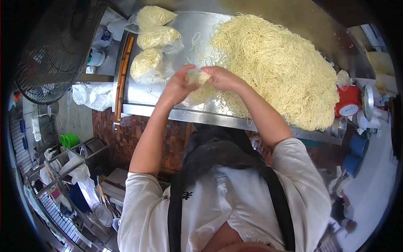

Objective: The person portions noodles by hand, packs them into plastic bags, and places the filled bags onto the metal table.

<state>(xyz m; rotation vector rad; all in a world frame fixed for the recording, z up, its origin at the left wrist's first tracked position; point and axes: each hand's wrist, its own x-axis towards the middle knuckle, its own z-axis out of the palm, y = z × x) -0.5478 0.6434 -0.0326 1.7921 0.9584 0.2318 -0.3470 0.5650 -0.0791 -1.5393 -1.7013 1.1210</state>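
Note:
Over the metal table, both my hands are at a small see-through plastic bag [195, 76] with a few pale noodles showing in it. My left hand [179, 85] curves round the bag's left side, thumb and fingers gripping it. On the other side my right hand [223, 78] pinches the bag's edge, its fingertips partly hidden. A big heap of yellow noodles [277, 69] spreads to the right of my hands. Three filled bags lie to the left: a near noodle bag [147, 65], a middle noodle bag [158, 38] and a far noodle bag [155, 17].
Loose strands lie scattered over the metal table [138, 97]. Two wooden poles [123, 75] rest along its left edge, with a wire fan [46, 67] beyond. A red container [347, 102] stands past the heap. Below left is a cluttered rack [54, 178].

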